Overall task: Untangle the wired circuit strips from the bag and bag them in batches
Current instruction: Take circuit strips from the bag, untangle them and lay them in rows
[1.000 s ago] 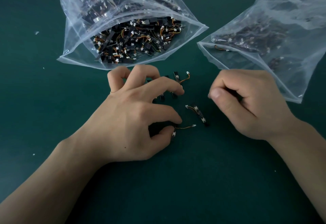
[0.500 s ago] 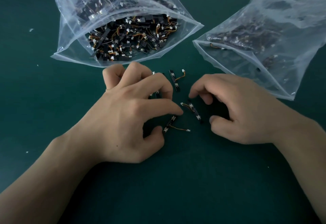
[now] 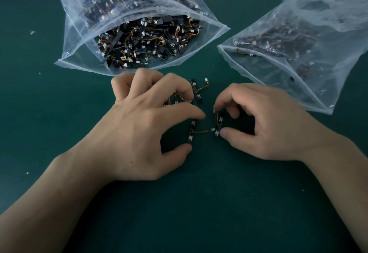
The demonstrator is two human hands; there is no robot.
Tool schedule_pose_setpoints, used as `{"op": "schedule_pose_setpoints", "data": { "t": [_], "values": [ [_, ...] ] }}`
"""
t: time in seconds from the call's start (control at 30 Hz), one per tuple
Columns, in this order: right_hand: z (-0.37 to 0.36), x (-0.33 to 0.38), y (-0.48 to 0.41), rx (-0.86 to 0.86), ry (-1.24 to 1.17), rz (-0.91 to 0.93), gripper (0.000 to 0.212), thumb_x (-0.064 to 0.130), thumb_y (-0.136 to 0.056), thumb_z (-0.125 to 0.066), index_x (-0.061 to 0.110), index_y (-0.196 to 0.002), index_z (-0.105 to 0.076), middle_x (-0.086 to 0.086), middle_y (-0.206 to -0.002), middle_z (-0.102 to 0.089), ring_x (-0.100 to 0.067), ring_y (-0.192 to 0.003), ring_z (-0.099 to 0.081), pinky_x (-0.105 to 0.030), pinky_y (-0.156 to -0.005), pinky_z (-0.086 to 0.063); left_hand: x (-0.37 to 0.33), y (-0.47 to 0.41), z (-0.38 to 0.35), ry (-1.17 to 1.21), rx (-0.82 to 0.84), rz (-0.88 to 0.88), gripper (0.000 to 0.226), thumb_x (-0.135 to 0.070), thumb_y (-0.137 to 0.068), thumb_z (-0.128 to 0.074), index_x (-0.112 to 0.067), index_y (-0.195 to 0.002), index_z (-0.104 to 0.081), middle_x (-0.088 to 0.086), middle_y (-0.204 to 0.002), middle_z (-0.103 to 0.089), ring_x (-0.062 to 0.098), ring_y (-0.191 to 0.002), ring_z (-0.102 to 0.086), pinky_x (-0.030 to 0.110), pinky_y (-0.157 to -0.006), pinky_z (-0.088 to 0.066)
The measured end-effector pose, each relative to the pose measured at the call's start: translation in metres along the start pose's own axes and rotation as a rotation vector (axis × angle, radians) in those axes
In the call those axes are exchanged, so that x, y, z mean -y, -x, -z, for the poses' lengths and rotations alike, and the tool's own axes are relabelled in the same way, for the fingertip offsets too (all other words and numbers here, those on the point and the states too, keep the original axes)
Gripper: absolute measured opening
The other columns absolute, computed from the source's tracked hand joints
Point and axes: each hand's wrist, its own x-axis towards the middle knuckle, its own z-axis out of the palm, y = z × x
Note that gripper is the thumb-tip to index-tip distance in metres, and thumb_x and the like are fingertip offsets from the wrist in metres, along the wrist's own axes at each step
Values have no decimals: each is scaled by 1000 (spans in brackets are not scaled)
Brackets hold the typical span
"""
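An open clear bag (image 3: 83, 33) at the back left holds a tangled heap of black circuit strips with orange wires. A second clear bag (image 3: 318, 39) with strips lies at the right. Loose strips lie on the green table between my hands. My left hand (image 3: 143, 129) pinches one strip (image 3: 191, 131) between index finger and thumb, with more strips (image 3: 175, 99) under its other fingers. My right hand (image 3: 264, 125) pinches another strip (image 3: 219, 125) between thumb and fingertips. A thin orange wire (image 3: 201, 131) runs between the two strips. A third strip (image 3: 196, 90) lies free behind them.
The green table (image 3: 199, 203) stretches toward me in front of both hands. Small white specks (image 3: 31, 32) dot its left side. The second bag's mouth (image 3: 225, 48) lies just behind my right hand.
My right hand moved left and closed its thumb and fingers on a strip. My left hand turned its strip upright between index finger and thumb. The view shifted slightly.
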Motion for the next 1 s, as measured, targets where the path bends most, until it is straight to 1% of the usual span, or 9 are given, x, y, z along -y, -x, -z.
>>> {"op": "schedule_pose_setpoints", "data": {
  "t": [0.07,0.17,0.23,0.37,0.5,0.67,0.73,0.83,1.0],
  "values": [
    [-1,1,-1,-22,-11,-14,28,52,-81,-67,38,-101,-54,20,-84,-52,-6,-80,-54,-20,-65,-39,0,0,-1,-9,-8,6,41,-51,-80,-73,-37,-118,-72,-11,-131,-52,27,-118,-39,64,-96,-37],
    [0,2,-1,-68,-14,-40,30,57,-82,-65,34,-89,-47,17,-80,-53,-10,-77,-55,-34,-62,-47,0,0,-4,-28,-25,26,40,-55,-82,-71,-35,-117,-74,-11,-130,-54,27,-118,-39,64,-95,-37],
    [-1,2,-2,-79,-9,-33,31,57,-84,-64,31,-84,-49,15,-79,-54,-11,-76,-55,-40,-62,-49,-2,-1,-4,-53,-56,45,40,-58,-81,-72,-34,-113,-74,-11,-127,-55,26,-117,-39,64,-95,-36],
    [-2,1,-3,-76,-2,-16,34,63,-85,-61,29,-85,-57,14,-80,-56,-9,-77,-55,-40,-64,-50,-4,-1,-3,-73,-122,72,40,-66,-77,-73,-33,-99,-74,-13,-122,-56,26,-115,-40,62,-95,-33],
    [-4,1,-3,-89,8,-3,36,65,-85,-62,29,-88,-62,14,-79,-54,-9,-75,-53,-40,-64,-50,-6,-2,-3,-102,-153,108,39,-71,-79,-71,-34,-89,-75,-14,-117,-58,27,-112,-43,52,-93,-27],
    [-4,0,-2,-93,-11,-12,32,60,-85,-64,30,-95,-67,15,-79,-53,-8,-76,-53,-34,-64,-47,-7,-1,-6,-81,-135,94,27,-61,-82,-74,-36,-92,-76,-14,-118,-58,28,-112,-42,60,-92,-33],
    [-4,0,-2,-94,-21,-13,30,56,-85,-65,29,-97,-69,16,-78,-52,-8,-75,-53,-29,-64,-44,-7,-1,-5,-78,-130,95,26,-61,-81,-74,-38,-93,-76,-13,-119,-57,28,-112,-42,58,-92,-32],
    [-4,-1,-3,-80,-14,-7,26,49,-87,-67,29,-103,-71,16,-78,-52,-8,-75,-52,-29,-64,-43,-7,-2,-4,-78,-111,100,24,-61,-81,-74,-40,-94,-76,-13,-120,-57,27,-113,-43,49,-93,-25],
    [-7,-1,-3,-111,-19,-25,21,47,-87,-68,32,-102,-66,16,-77,-52,-4,-75,-51,-31,-63,-45,-7,-1,-3,-74,-95,92,24,-60,-81,-74,-41,-95,-78,-13,-121,-57,28,-113,-43,50,-93,-26]
  ]
}}
